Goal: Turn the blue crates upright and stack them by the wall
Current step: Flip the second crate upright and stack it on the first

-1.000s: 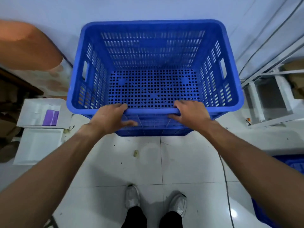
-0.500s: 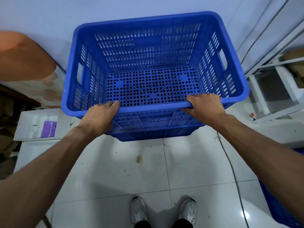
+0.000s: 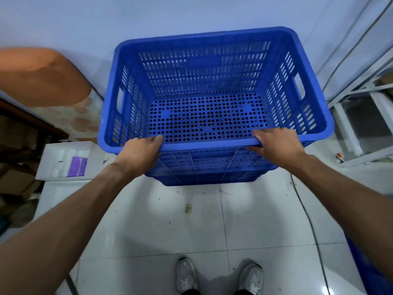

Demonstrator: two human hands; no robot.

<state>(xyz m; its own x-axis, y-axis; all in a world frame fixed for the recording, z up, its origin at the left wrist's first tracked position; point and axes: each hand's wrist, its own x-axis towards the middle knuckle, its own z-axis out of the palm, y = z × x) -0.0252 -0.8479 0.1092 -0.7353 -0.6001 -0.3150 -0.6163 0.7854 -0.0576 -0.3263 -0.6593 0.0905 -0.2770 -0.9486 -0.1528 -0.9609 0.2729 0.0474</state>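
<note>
Upright against the wall (image 3: 191, 13) at 12 o'clock, blue crate (image 3: 204, 81) nested on more blue crate below, open top facing up. Gripping its near rim: left hand (image 3: 138, 154) at 9 o'clock, right hand (image 3: 276, 145) at 3 o'clock. Down at 6 o'clock, grey shoes (image 3: 219, 277) on white floor tiles (image 3: 170, 231).

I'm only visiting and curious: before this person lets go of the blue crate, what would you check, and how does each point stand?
1. Blue perforated plastic crate upright, opening up: ok.
2. Left hand on near rim: ok.
3. Right hand on near rim: ok.
4. Crate nested squarely on the blue crate beneath: cannot tell.
5. Stack by the pale wall: ok.
6. Grey cable on the white tiled floor near the feet: not ok.
</note>
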